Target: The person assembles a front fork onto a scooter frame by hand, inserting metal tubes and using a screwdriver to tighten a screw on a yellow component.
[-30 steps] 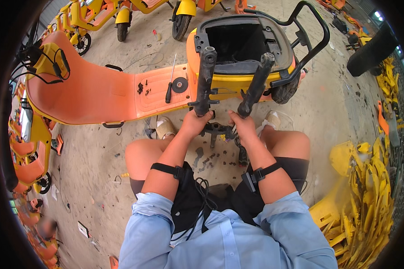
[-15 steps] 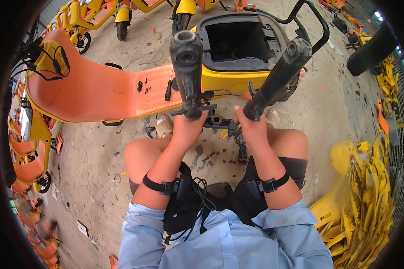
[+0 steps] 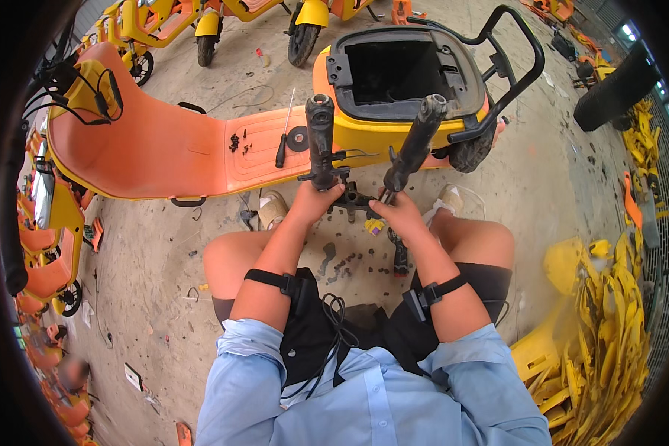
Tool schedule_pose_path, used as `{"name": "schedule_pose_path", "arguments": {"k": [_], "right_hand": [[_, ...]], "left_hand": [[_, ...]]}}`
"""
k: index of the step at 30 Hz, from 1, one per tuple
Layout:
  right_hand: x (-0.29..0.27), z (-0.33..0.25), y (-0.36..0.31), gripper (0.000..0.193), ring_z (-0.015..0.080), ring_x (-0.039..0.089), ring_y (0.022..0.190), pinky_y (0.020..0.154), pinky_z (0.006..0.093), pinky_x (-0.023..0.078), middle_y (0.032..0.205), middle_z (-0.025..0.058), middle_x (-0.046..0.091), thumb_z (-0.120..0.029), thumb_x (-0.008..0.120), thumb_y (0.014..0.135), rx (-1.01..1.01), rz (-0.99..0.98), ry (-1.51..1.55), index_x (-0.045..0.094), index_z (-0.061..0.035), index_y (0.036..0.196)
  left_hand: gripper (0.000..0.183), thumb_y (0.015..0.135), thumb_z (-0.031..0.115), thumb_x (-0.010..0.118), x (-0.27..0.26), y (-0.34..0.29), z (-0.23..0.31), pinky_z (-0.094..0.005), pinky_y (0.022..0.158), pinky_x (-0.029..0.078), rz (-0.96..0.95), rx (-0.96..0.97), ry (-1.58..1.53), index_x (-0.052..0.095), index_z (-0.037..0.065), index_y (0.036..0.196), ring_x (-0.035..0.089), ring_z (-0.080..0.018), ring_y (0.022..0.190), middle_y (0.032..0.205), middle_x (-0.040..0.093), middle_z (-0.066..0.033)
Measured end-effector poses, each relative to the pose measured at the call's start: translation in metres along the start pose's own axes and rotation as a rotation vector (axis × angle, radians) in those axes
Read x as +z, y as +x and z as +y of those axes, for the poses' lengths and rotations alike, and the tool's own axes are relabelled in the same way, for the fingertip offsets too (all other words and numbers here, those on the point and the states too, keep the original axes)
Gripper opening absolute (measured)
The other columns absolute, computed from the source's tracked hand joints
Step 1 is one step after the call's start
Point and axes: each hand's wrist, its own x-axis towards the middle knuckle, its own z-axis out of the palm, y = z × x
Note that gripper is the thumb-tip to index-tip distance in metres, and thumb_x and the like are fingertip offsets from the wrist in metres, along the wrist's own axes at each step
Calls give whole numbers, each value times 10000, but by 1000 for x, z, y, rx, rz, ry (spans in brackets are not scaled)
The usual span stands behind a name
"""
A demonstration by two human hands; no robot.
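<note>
A black front fork [image 3: 322, 141] stands in front of me, its two tubes pointing up and away and joined low down by a dark crosspiece [image 3: 358, 201]. My left hand [image 3: 318, 201] is wrapped round the base of the left tube. Round the lower, shiny part of the right tube [image 3: 416, 141] my right hand [image 3: 401, 212] is closed. Just beyond the fork lies the orange floorboard of a yellow scooter [image 3: 264, 149]. On it rest a screwdriver [image 3: 281, 151], a black disc [image 3: 297, 139] and several small dark screws [image 3: 235, 141].
The scooter's open storage box [image 3: 394, 70] and black rear rack [image 3: 524, 44] are beyond the fork. Yellow plastic panels [image 3: 595, 334] are heaped at the right. More scooters [image 3: 223, 22] line the far side and left. Dark bits [image 3: 342, 267] litter the floor between my legs.
Both hands have lowered the fork, its tube tops moving down and nearer the scooter's side. The black disc and the screwdriver's shaft show more fully now. Both hands keep their hold.
</note>
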Motion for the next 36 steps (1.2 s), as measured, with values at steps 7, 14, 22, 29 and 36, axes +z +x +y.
{"name": "schedule_pose_path", "arguments": {"k": [7, 14, 22, 29, 36], "right_hand": [[5, -16, -3, 356, 166, 597, 929, 836, 329, 470, 993, 53, 633, -240, 759, 867, 112, 11, 3, 619, -4, 1095], [5, -6, 6, 353, 158, 593, 889, 806, 329, 469, 986, 54, 637, -239, 751, 869, 71, 46, -65, 618, -5, 1098], [9, -4, 9, 355, 142, 568, 722, 686, 337, 466, 774, 40, 633, -339, 742, 884, -71, 194, 83, 656, 5, 868], [1, -54, -5, 269, 111, 591, 680, 652, 280, 464, 704, 31, 614, -217, 724, 921, -300, 278, 198, 600, -27, 776], [-5, -87, -37, 222, 111, 616, 673, 648, 275, 503, 702, 29, 616, -166, 709, 928, -381, 228, 223, 589, -19, 813]], "left_hand": [[366, 874, 229, 760, -2, -4, 12, -333, 837, 514, -8, -15, 100, 670, -35, 1110, 642, -165, 944, 1043, 708, -108], [327, 888, 221, 741, 2, 4, 10, -333, 805, 519, -15, 51, 84, 673, -15, 1104, 641, -160, 912, 1002, 712, -94], [267, 913, 213, 715, 15, 0, 18, -336, 737, 504, 71, 90, 37, 662, 0, 1063, 615, -148, 827, 931, 695, -71], [224, 922, 143, 685, 16, -24, 83, -340, 747, 508, 226, 179, 20, 637, -7, 1082, 618, -166, 815, 898, 682, -121], [210, 921, 99, 674, 12, -45, 98, -328, 782, 513, 265, 335, 25, 634, 11, 1107, 634, -176, 855, 967, 687, -82]]}}
